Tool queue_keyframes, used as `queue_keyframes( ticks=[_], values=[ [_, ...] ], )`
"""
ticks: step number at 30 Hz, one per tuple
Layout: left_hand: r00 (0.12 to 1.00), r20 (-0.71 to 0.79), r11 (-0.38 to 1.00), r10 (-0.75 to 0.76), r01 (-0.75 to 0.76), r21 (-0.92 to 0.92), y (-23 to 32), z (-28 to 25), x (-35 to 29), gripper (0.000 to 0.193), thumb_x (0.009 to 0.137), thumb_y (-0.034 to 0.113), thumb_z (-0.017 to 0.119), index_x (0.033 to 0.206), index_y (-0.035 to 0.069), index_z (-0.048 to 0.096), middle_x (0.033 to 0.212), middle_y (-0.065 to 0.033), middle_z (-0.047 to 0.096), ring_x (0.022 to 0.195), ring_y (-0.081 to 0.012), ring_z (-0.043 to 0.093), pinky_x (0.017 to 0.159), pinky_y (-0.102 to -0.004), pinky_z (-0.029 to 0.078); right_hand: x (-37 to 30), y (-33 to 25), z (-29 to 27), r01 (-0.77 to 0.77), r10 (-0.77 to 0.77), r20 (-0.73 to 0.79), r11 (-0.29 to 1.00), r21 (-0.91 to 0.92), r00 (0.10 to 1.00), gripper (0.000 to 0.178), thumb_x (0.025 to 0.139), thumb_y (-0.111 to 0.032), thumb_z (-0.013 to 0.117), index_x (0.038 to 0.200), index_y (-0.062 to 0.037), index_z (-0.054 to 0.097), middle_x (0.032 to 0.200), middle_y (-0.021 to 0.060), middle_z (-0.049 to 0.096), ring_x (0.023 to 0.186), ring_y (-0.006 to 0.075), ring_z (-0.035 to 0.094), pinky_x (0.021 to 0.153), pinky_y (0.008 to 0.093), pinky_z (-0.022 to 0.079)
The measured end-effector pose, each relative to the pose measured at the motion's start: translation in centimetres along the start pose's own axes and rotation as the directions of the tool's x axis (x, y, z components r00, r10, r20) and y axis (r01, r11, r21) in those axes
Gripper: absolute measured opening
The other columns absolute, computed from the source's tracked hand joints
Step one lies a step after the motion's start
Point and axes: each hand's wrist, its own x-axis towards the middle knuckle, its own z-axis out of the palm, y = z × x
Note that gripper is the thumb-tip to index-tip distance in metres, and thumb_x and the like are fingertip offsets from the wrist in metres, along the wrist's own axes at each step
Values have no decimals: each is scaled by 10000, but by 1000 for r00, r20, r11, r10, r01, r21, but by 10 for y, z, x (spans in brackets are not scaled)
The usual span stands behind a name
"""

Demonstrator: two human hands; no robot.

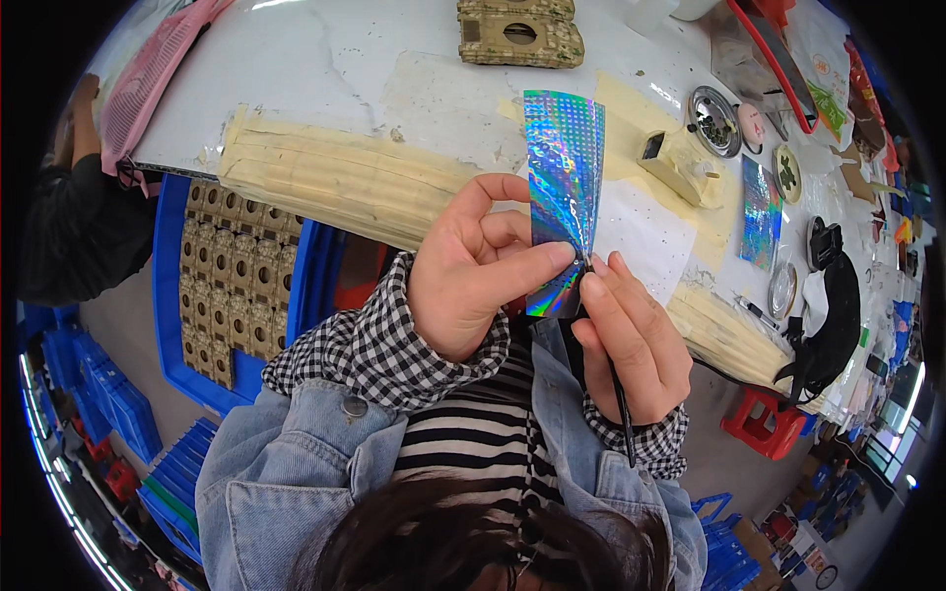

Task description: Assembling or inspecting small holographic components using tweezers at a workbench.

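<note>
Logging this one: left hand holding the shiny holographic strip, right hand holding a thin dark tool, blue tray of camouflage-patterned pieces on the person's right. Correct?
One thing is wrong: the head view shows the blue tray of camouflage-patterned pieces on the person's left. The left hand holds the holographic strip, the right hand the thin dark tool.

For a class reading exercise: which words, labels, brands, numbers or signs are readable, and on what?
No text reads clearly.
White translucent plastic bag, red emblem and green print: too small and blurred to read.
Shiny rainbow holographic strip in the left hand: fine pattern, no readable lettering.
Flat blue holographic sheet: any lettering too small to read.
</note>
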Motion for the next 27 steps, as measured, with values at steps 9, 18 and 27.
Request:
queue_keyframes(
  ticks=[9,18,27],
  values=[
    [998,5,996,63,-63,57,-1,-4,0,453,818,-31,642,1181,1,372,891,-84,658,775,-106,630,626,-196,486,2,-2,-1,-48,47,31,998,27,998,347,760,-43,721,1081,47,625,990,199,650,941,304,654,836,425,549],
    [996,12,993,86,-86,76,-3,-5,0,445,819,-32,640,1170,-1,369,876,-82,660,734,-88,619,609,-186,475,3,-2,-1,-52,51,43,998,20,998,356,756,-55,726,1083,45,624,987,196,650,937,302,655,828,424,552],
    [999,14,998,47,-48,51,0,-2,-1,426,826,-29,638,1168,16,388,881,-83,661,732,-85,617,598,-181,467,1,-2,0,-30,30,16,999,13,999,333,778,-95,713,1066,50,632,983,193,650,935,305,655,832,415,551]
  ],
)
